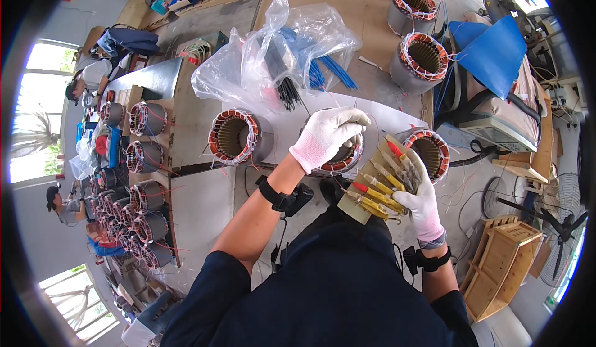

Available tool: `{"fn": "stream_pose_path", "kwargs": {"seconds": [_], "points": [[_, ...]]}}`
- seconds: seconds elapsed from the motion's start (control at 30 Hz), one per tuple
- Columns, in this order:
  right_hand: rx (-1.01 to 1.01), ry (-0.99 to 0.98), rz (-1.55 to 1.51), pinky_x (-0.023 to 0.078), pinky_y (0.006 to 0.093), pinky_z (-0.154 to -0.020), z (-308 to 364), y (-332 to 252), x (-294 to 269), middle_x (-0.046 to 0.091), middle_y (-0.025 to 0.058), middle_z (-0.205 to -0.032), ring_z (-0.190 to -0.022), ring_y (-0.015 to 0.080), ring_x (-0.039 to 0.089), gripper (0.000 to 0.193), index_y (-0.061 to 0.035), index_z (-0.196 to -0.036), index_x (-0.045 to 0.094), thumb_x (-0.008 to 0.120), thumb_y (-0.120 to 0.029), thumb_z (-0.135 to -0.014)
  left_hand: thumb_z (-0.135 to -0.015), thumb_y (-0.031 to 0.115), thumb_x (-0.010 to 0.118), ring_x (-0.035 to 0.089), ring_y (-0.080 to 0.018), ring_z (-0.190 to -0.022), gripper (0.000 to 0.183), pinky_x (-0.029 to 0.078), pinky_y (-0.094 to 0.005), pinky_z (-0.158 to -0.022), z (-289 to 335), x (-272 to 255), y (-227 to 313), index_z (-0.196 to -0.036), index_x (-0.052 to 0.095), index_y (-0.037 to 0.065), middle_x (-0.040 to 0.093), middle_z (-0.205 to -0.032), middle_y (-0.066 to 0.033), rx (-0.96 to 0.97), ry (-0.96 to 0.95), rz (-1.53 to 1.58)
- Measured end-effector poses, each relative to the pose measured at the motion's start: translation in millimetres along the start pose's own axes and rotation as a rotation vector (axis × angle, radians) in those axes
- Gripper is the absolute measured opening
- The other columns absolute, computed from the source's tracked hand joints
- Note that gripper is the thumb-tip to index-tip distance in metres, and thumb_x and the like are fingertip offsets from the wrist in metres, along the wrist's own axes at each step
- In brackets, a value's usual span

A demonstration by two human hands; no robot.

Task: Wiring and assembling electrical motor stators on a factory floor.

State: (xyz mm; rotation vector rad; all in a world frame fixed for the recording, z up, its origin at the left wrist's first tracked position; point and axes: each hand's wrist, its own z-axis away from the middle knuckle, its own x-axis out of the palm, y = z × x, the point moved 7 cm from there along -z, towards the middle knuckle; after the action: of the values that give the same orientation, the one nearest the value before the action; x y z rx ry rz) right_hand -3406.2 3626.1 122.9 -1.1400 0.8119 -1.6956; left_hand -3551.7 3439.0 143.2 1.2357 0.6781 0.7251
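Note:
My left hand (332, 135), in a white glove with a pink cuff, is raised over a grey motor stator (345, 161) at the table's near edge. Its fingers are curled together; whatever they pinch, if anything, is too small to make out. In my gloved right hand (421, 201) is a flat yellowish card (352, 209) bearing several slim yellow and red pieces with pale ends, whose kind I cannot tell. Just behind that hand sits another stator (428, 151) with orange windings and white lacing. A third stator (234, 137) lies left of my left hand, its bore facing me.
Clear plastic bags (248, 67) with blue sleeves (335, 72) and black sleeves (288, 92) lie ahead. More stators (422, 61) stand at the far right, near a blue sheet (490, 55). Several others fill the left bench (149, 213). A fan (562, 226) and wooden crate (503, 266) are at right.

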Motion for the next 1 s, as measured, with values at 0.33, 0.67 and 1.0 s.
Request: {"fn": "stream_pose_path", "kwargs": {"seconds": [0.33, 0.67, 1.0], "points": [[0.017, -0.107, -0.060, 0.030, 0.0377, -0.119, 2.1, 0.3, 2.9, 0.037, 0.0161, -0.156, -0.143, 0.0255, 0.038, 0.100, -0.0026, -0.158, 0.021, 0.080, -0.003, -0.078, -0.096, 0.005, 0.061, 0.063, -0.0053, -0.075, 0.016, 0.049, -0.0224, -0.066, 0.1, 0.4, -2.2, -0.107, 0.070, 0.000, 0.071, -0.093, -0.0022, -0.021, 0.073, 0.008], [-0.030, -0.135, -0.067, 0.028, 0.0343, -0.119, 4.4, 3.2, -4.0, 0.039, 0.0134, -0.154, -0.143, 0.0199, 0.038, 0.097, -0.0006, -0.158, 0.019, 0.074, 0.003, -0.078, -0.097, -0.001, 0.055, 0.065, -0.0079, -0.079, 0.025, 0.050, -0.0213, -0.070, 2.6, 18.6, -0.5, -0.119, 0.066, -0.004, 0.069, -0.101, -0.0053, -0.005, 0.064, 0.038], [-0.075, -0.174, -0.005, 0.028, 0.0351, -0.119, 8.4, -1.3, -5.0, 0.037, 0.0126, -0.155, -0.143, 0.0201, 0.035, 0.097, -0.0024, -0.158, 0.020, 0.076, -0.001, -0.079, -0.094, 0.000, 0.060, 0.066, -0.0120, -0.081, 0.032, 0.052, -0.0230, -0.074, 79.0, -6.6, -14.5, -0.126, 0.055, 0.000, 0.068, -0.107, -0.0098, -0.057, 0.420, -0.101]]}}
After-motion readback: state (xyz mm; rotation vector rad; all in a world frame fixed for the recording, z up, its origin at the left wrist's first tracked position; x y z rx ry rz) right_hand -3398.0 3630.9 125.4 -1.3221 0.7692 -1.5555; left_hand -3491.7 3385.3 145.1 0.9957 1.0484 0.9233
